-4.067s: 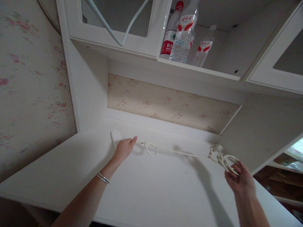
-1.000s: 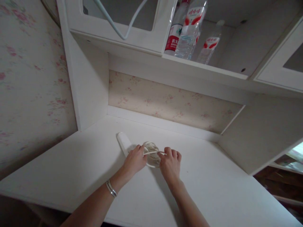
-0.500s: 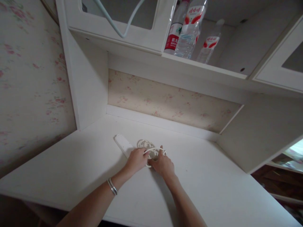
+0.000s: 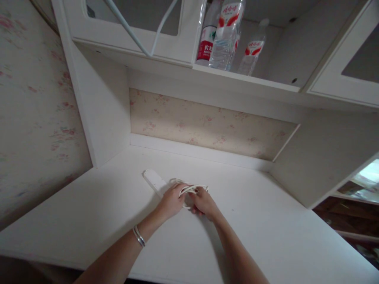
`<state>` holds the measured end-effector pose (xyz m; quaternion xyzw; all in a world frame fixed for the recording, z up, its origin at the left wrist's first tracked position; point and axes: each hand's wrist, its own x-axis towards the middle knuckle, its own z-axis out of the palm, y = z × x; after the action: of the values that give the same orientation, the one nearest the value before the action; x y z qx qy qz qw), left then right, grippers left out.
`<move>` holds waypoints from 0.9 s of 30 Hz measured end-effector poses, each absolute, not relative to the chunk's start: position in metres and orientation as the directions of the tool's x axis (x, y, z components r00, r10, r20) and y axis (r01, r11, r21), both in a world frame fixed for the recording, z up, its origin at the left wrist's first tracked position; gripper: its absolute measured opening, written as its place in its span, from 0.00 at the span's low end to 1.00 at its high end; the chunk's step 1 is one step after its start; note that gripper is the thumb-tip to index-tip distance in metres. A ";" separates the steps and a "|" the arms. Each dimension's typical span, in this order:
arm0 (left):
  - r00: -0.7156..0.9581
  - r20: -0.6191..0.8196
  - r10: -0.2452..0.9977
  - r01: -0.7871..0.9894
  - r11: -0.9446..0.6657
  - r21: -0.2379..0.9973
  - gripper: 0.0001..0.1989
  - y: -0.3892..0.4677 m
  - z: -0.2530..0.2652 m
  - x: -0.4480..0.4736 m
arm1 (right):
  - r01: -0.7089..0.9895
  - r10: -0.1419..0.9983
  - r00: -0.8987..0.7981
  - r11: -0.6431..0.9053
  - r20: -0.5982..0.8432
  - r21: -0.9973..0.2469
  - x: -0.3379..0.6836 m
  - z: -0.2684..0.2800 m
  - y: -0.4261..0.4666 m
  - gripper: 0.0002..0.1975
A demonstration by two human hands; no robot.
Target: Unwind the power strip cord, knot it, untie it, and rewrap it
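Note:
A white power strip (image 4: 154, 180) lies slantwise on the white desktop, its near end hidden behind my left hand (image 4: 171, 201). That hand is closed on loops of a white cord (image 4: 189, 190), and two silver bangles circle its wrist. My right hand (image 4: 205, 204) is closed too, its fingers curled around the right side of the same coil. Cord loops arch between both hands, and some lie behind them on the desk. What the fingertips pinch exactly is partly hidden.
The desktop (image 4: 254, 225) runs back to a strip of floral wallpaper. Above it hangs a white cabinet with several plastic bottles (image 4: 225, 39) on an open shelf. A pale cable (image 4: 130, 29) dangles at the cabinet front. Side panels (image 4: 100, 102) bound the desk.
My right hand's raised index finger has curled down onto the cord. More loops now stand gathered between the hands. The view has shifted slightly.

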<state>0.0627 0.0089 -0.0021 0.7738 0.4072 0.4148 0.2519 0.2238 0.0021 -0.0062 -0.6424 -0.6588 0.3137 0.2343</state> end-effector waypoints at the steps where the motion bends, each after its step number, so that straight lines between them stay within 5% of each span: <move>1: 0.325 0.459 0.827 0.435 -0.562 0.703 0.17 0.006 -0.001 0.063 | 0.607 0.987 -0.093 -0.049 -0.132 -0.793 0.226 -0.007 0.002 0.20; 6: 0.376 0.472 0.797 0.576 -0.600 0.555 0.27 -0.005 0.002 0.062 | 0.198 0.957 -0.195 -0.175 -0.213 -0.965 0.233 -0.004 -0.001 0.23; 12: 0.522 0.468 0.713 0.695 -0.674 0.251 0.27 -0.007 0.004 0.056 | 0.059 0.905 -0.249 -0.341 -0.344 -0.938 0.245 0.010 -0.005 0.20; 17: 0.517 0.492 0.701 0.724 -0.665 0.186 0.27 -0.001 0.008 0.045 | 0.228 0.876 -0.293 -0.325 -0.383 -0.918 0.264 0.017 -0.011 0.22; 27: 0.649 0.368 0.666 0.635 -0.740 0.221 0.37 0.008 0.011 0.032 | 0.502 0.864 -0.434 -0.004 -0.256 -0.865 0.286 0.018 -0.017 0.12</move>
<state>0.0321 0.0078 0.0108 0.9073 0.3584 0.2171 0.0360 0.2855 -0.0166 0.0179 -0.5003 -0.6823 0.5017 0.1803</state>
